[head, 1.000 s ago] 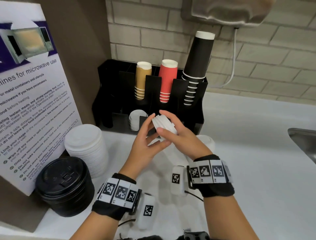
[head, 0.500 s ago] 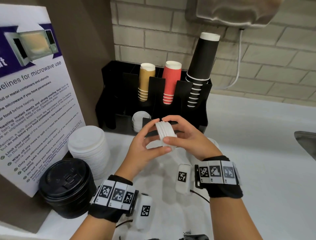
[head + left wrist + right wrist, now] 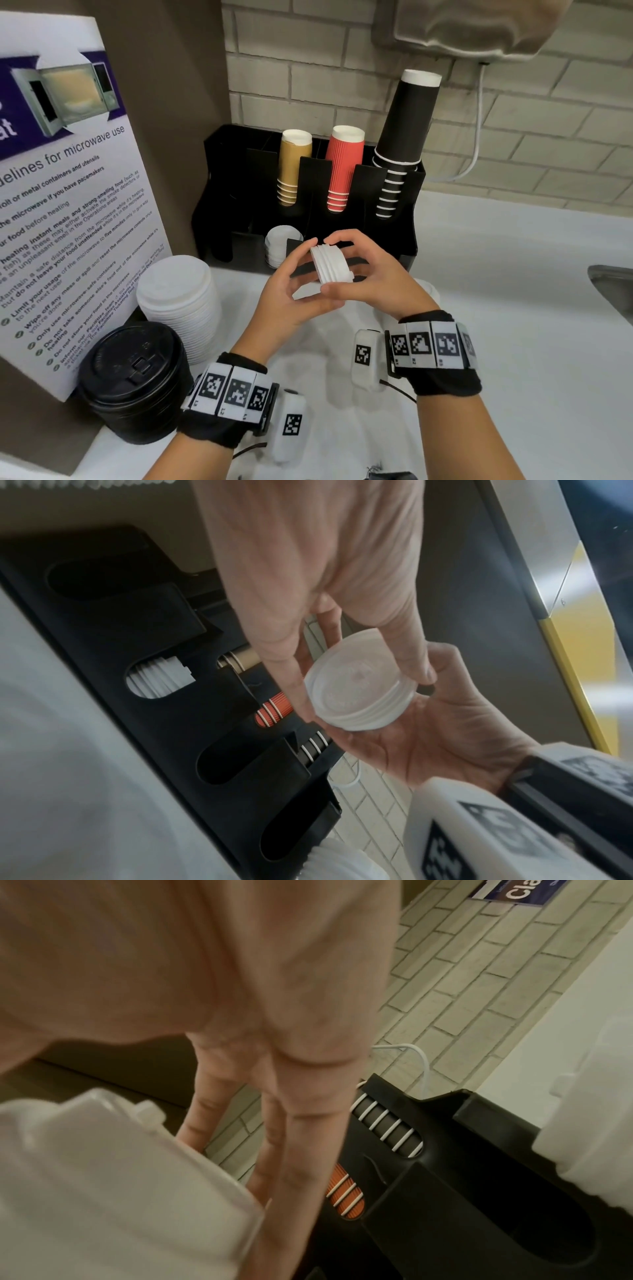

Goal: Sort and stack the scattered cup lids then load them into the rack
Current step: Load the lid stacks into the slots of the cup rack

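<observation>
Both hands hold a short stack of small white lids [image 3: 329, 269] on edge, just in front of the black rack [image 3: 239, 178]. My left hand [image 3: 308, 274] pinches the stack's left face and rim. Its right side is cupped by my right hand [image 3: 342, 263], with the thumb underneath. In the left wrist view the stack [image 3: 356, 696] sits between the left fingers [image 3: 294, 685] and the right palm [image 3: 435, 739]. A lower rack slot holds more small white lids [image 3: 281, 244]. The right wrist view shows the stack [image 3: 120, 1191] blurred and close.
A tall stack of large white lids [image 3: 178, 301] and a stack of black lids [image 3: 137, 380] stand left, by a microwave sign [image 3: 68, 212]. Tan, red and black cups [image 3: 400, 144] fill the rack's upper slots. More white lids [image 3: 430, 291] lie behind my right hand. A sink edge [image 3: 613, 284] is right.
The small stack has been turned from a tilt to standing on edge between both hands, and its lids now sit closer together. The hands stay in front of the rack.
</observation>
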Available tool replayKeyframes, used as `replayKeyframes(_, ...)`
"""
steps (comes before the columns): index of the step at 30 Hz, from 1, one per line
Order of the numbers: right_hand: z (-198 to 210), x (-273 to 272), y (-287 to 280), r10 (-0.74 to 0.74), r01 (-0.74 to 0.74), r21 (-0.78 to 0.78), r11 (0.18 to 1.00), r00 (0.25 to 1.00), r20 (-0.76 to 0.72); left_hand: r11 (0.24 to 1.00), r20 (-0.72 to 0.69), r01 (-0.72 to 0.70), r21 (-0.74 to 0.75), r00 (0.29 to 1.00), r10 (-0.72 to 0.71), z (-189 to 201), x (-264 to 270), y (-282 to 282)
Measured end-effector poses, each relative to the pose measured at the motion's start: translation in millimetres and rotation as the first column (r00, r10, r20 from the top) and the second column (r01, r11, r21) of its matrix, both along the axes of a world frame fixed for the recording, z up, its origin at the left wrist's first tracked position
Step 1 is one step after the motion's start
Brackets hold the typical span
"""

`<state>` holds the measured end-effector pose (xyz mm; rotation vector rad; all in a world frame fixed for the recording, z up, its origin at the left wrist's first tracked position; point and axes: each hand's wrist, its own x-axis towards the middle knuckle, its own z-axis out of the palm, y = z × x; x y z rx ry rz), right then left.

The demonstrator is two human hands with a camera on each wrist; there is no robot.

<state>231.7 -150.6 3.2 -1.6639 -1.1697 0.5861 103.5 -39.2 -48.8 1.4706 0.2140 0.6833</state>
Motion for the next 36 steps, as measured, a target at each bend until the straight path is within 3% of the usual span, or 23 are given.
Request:
replayKeyframes(5, 19.4, 10.5, 22.0, -0.054, 0.051, 0.056, 0.997, 0.998, 0.039, 0.995, -0.120, -0.092, -0.022, 0.989, 0.089, -6.2, -5.6, 10.0)
replayKeyframes(9, 42.1, 22.7, 73.9, -0.151, 0.115, 0.159, 0.981, 0.960, 0.234, 0.987, -0.302, -0.161, 0.008, 0.941, 0.156, -16.9, -7.6, 16.8)
replayKeyframes(15, 28.6, 23.9, 151.9, -0.002, 0.147, -0.214, 0.966, 0.827, 0.562, 0.991, -0.459, -0.131, -0.019, 0.882, 0.108, -28.2, -6.6, 14.5)
replayKeyframes(20, -0.3, 19.7, 174.6, 0.131, 0.310, -0.378, 0.873, 0.597, 0.792, 0.992, -0.492, -0.118, -0.045, 0.867, 0.081, -27.4, -8.9, 13.4)
replayKeyframes(25, -18.5, 21.9, 183.8, 0.247, 0.359, -0.450, 0.818, 0.487, 0.838, 0.993, -0.508, -0.110, -0.044, 0.858, 0.072, -25.2, -11.1, 12.8)
replayKeyframes(36, -34.9, 17.2, 185.8, 0.280, 0.378, -0.444, 0.813, 0.415, 0.866, 0.991, -0.504, -0.129, -0.037, 0.859, 0.093, -25.7, -13.8, 14.6)
